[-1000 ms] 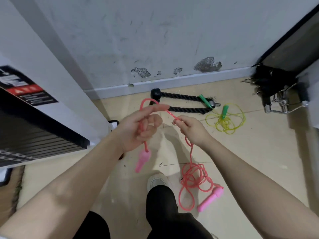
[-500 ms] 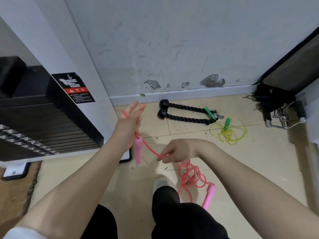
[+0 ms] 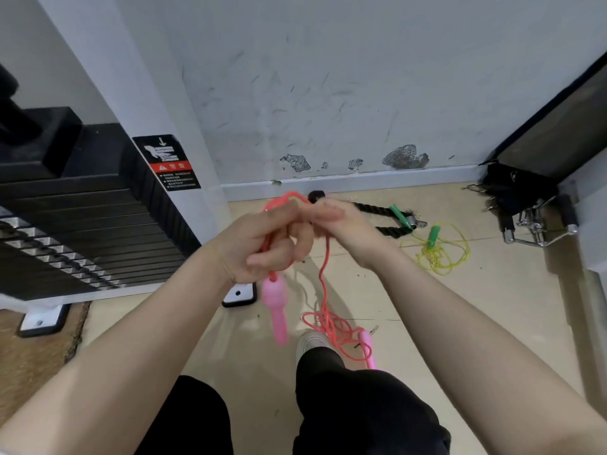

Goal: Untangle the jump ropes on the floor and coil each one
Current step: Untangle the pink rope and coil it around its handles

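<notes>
Both hands meet above the floor, working the pink jump rope [image 3: 323, 274]. The left hand [image 3: 262, 241] has its fingers curled round a loop of the cord that arches over its knuckles, and one pink handle [image 3: 275, 307] hangs just below its palm. The right hand [image 3: 345, 224] pinches the cord beside the left fingertips; from there the cord drops to a loose tangle on the floor [image 3: 492, 307] near a white shoe [image 3: 310, 343], where the second pink handle [image 3: 367, 351] lies. Farther right lies the yellow jump rope [image 3: 441, 254] with green handles, in a loose heap beside a black braided rope attachment [image 3: 387, 221] near the wall. A black weight stack [image 3: 82, 231] stands at left.
</notes>
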`<move>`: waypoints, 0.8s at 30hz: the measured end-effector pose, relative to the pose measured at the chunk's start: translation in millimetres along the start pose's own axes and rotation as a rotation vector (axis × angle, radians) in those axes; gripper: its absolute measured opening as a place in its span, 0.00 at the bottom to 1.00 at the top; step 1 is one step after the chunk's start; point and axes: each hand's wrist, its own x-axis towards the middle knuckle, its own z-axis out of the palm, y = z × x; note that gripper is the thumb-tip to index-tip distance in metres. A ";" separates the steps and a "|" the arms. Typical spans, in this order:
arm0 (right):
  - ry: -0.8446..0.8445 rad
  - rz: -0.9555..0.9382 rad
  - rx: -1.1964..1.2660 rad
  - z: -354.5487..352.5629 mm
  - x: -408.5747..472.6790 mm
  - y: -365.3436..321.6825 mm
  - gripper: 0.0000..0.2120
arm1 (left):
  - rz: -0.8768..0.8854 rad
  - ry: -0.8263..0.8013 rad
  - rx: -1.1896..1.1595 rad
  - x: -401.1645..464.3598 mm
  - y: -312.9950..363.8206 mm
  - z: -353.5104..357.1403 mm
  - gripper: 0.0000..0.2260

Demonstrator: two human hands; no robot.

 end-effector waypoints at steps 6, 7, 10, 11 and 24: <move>-0.408 0.342 -0.313 2.6 -31.3 51.9 0.09 | 0.227 0.391 -0.265 -14.4 7.1 -19.1 0.30; -0.461 0.389 -0.333 3.2 -35.9 46.1 0.05 | 0.244 0.527 -0.279 -15.2 4.6 -25.9 0.31; -0.637 0.476 -0.465 5.9 -40.2 12.9 0.16 | 0.192 0.909 -0.228 -18.7 -13.0 -49.0 0.28; -0.689 0.452 -0.463 6.5 -39.5 -2.9 0.19 | 0.142 0.967 -0.151 -20.3 -20.4 -51.2 0.27; 0.123 -0.162 -0.040 -11.5 -17.8 -33.1 0.08 | -0.150 0.177 0.259 -10.5 -8.5 30.0 0.29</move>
